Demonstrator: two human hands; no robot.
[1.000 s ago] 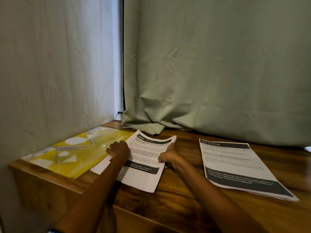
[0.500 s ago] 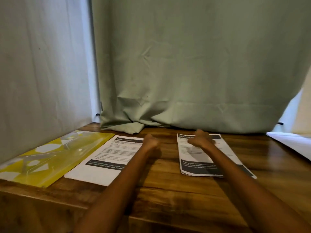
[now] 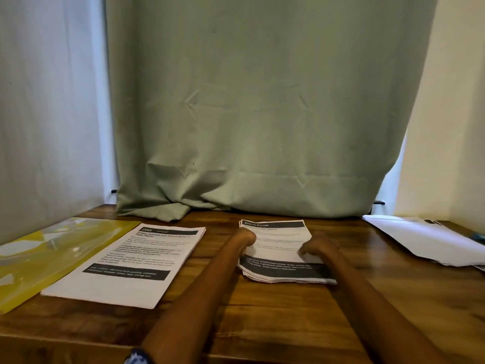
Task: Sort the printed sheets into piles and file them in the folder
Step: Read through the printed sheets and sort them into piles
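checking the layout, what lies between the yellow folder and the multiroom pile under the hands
In the head view, the pile of sheets headed 2945 lies between the yellow folder and the Multiroom pile, with bare wooden table beside it.

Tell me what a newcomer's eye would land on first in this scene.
First, the two bare arms reaching to the middle pile of printed sheets, with the left hand at its left edge and the right hand at its right. Next, the yellow folder at the far left of the wooden table, beside another printed pile. Behind everything hangs a wide green curtain.
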